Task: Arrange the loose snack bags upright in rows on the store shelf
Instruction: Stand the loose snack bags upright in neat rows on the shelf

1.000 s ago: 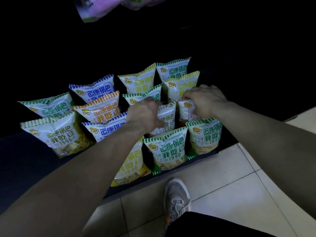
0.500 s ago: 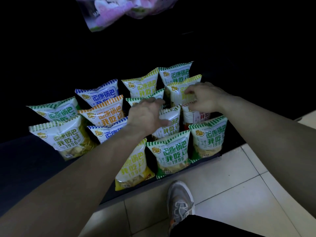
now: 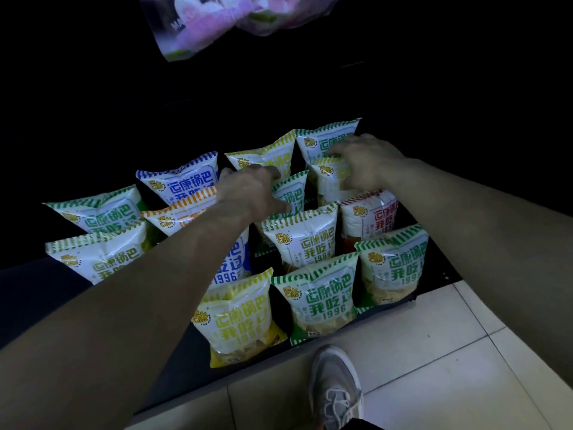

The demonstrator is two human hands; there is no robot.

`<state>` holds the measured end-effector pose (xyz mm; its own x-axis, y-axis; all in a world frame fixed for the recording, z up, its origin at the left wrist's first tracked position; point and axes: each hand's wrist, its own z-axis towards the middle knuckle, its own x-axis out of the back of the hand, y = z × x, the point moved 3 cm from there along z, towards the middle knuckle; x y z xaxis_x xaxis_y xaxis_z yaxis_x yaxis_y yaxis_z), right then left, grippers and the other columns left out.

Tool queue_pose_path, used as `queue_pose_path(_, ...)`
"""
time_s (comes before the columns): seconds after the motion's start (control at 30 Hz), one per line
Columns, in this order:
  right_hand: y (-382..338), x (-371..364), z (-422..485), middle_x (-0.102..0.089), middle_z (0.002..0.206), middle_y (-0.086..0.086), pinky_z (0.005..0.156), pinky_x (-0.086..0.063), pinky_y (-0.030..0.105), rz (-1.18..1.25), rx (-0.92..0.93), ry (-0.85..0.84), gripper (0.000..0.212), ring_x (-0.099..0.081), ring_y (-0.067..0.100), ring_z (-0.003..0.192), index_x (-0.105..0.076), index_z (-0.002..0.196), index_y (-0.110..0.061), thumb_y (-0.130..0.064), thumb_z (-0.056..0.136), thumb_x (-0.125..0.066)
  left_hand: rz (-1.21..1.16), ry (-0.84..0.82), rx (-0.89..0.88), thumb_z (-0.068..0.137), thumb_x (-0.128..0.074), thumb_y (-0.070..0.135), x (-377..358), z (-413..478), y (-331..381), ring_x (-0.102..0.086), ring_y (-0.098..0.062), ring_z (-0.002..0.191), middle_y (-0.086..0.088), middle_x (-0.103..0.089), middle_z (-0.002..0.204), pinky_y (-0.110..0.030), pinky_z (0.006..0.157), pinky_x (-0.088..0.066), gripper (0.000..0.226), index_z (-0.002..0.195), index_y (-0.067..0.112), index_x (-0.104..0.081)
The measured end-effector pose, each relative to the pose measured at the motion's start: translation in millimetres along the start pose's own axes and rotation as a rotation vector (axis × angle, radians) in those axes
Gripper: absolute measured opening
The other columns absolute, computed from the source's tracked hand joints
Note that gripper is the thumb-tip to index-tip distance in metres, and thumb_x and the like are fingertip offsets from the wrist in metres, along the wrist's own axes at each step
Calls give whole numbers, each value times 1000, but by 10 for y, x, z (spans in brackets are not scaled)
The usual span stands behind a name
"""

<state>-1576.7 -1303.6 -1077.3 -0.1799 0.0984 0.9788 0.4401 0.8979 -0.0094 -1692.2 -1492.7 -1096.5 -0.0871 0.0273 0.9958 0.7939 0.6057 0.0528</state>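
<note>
Mostly dark shelf [image 3: 34, 293] behind snack bags [image 3: 316, 302]

Both bare forearms reach forward and down, the left from the bottom left corner, the right from the right edge. The left hand [image 3: 251, 193] shows its back, knuckles up, fingers bent downward, thumb pointing right; whether it grips anything is hard to tell. The right hand [image 3: 369, 162], blurred, curls its spread fingers round the top of a snack bag [image 3: 330, 181].
</note>
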Motion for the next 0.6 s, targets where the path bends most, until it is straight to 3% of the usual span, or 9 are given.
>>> queue_pose_path(0.13,-6,-55,32,-44,148,3,99,-40,39,-15,-17,29,77,-38,28,130,-41,145,-33,-36,79,-79,-92,3,-13,75,-70,66,-45,85,17,-58,-29,113,-4,-59,132,-35,76,-45,74,139,34,-49)
queue_pose_path(0.47,2,34,-7,-50,138,2,91,-44,36,-5,-65,93,56,-43,26,123,-53,132,-32,-21,82,-75,-188,164,4,81,-71,54,-120,97,184,-63,-29,103,-3,-66,120,-34,71,-47,51,127,32,-63)
queue_pose_path(0.6,0,10,7,-47,141,3,94,-42,36,72,-80,57,58,-41,26,126,-51,136,-31,-20,83,-73,-242,164,20,79,-71,59,-127,76,145,-62,-27,107,0,-65,123,-36,77,-51,59,131,33,-59)
